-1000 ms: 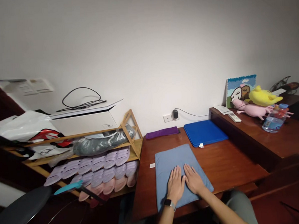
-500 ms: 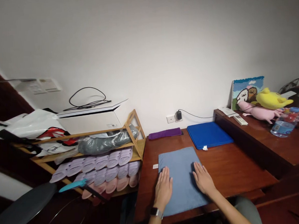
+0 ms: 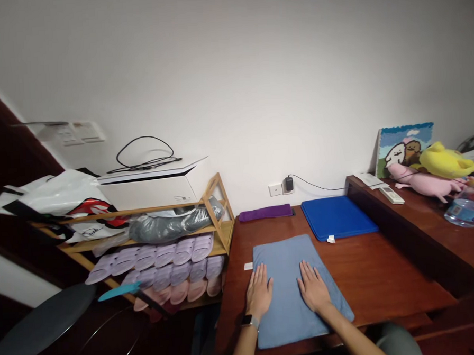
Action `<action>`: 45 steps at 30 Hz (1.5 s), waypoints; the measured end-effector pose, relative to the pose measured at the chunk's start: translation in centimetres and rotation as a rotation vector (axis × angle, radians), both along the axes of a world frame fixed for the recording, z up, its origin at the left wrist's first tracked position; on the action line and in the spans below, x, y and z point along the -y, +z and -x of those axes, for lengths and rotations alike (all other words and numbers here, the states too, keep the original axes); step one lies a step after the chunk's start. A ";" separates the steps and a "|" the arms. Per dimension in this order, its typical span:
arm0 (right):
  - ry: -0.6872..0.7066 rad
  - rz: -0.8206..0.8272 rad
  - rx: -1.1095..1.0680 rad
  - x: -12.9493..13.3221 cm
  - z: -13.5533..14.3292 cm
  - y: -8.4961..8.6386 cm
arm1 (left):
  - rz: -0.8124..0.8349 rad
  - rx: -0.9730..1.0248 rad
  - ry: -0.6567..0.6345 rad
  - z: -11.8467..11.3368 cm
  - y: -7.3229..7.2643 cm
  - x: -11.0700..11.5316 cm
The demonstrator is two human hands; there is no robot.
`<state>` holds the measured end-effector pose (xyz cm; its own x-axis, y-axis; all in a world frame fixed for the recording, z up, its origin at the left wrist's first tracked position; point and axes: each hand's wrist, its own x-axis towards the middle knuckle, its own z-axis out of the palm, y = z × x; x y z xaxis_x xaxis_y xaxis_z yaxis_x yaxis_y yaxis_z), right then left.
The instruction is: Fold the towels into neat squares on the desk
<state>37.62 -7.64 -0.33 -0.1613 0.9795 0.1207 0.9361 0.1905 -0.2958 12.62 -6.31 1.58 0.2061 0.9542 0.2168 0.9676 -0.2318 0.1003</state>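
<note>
A grey-blue cloth cushion cover or flat pad point(image 3: 285, 291) lies on the brown wooden table point(image 3: 389, 281), a small white tag sticking out at its left edge. My left hand point(image 3: 260, 293) rests flat on its left side, fingers stretched out, a watch on the wrist. On the right half of the cloth lies my right hand point(image 3: 314, 287), palm down with fingers a little apart. Neither hand grips anything. Behind the cloth are a folded bright blue pad point(image 3: 338, 217) with a white tag and a rolled purple cloth point(image 3: 266, 212).
A wooden shoe rack point(image 3: 223, 215) with several purple slippers point(image 3: 185, 250) and a white box point(image 3: 154, 190) stands left. On the raised right surface are a remote point(image 3: 391, 195), pink plush point(image 3: 428, 180), yellow plush point(image 3: 445, 160) and water bottle point(image 3: 465, 210). A charger point(image 3: 288, 184) is plugged into the wall.
My right hand has slid inward to the left over the cloth, uncovering more of its right edge. My left hand stays on the left side. The view has shifted slightly.
</note>
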 end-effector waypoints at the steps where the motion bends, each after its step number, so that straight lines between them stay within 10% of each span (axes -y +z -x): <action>1: 0.038 0.006 0.005 -0.6 -0.4 0.3 | -0.015 -0.002 0.003 0.5 0.1 0.4; 8: 0.422 0.031 0.060 -6.9 -3.4 5.0 | -0.069 -0.062 0.147 -1.3 0.5 8.6; 12: 0.079 -0.108 0.022 -5.4 -2.9 4.3 | -0.035 0.019 0.115 -4.0 3.5 10.1; 16: -0.186 -0.091 -0.015 -0.6 -3.2 -0.1 | -0.103 0.081 -0.145 -4.6 5.6 5.6; 21: -0.156 -0.071 -0.017 1.1 -4.8 -2.2 | 0.004 -0.002 -0.202 -1.8 2.5 2.2; 27: 0.004 0.009 0.013 -1.4 -6.4 0.1 | -0.110 -0.017 0.077 2.5 -2.8 8.0; 32: -0.037 -0.001 -0.024 -1.8 -5.7 -0.1 | -0.085 -0.041 0.176 2.9 -2.5 10.9; 39: -0.157 -0.029 -0.031 -1.1 -3.5 -0.7 | -0.150 0.075 -0.169 -4.9 3.5 4.0; 42: -0.140 -0.003 -0.004 -1.0 -3.7 -0.2 | -0.012 0.065 -0.382 -8.7 3.7 0.2; 45: -0.124 0.034 0.026 -0.9 -4.2 0.3 | 0.092 0.039 -0.275 -8.0 2.4 -2.5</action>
<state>41.81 -6.71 -0.07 -0.0413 0.9955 0.0848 0.9593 0.0633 -0.2752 20.58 -3.84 4.02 0.4526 0.8799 0.1449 0.8649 -0.4727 0.1690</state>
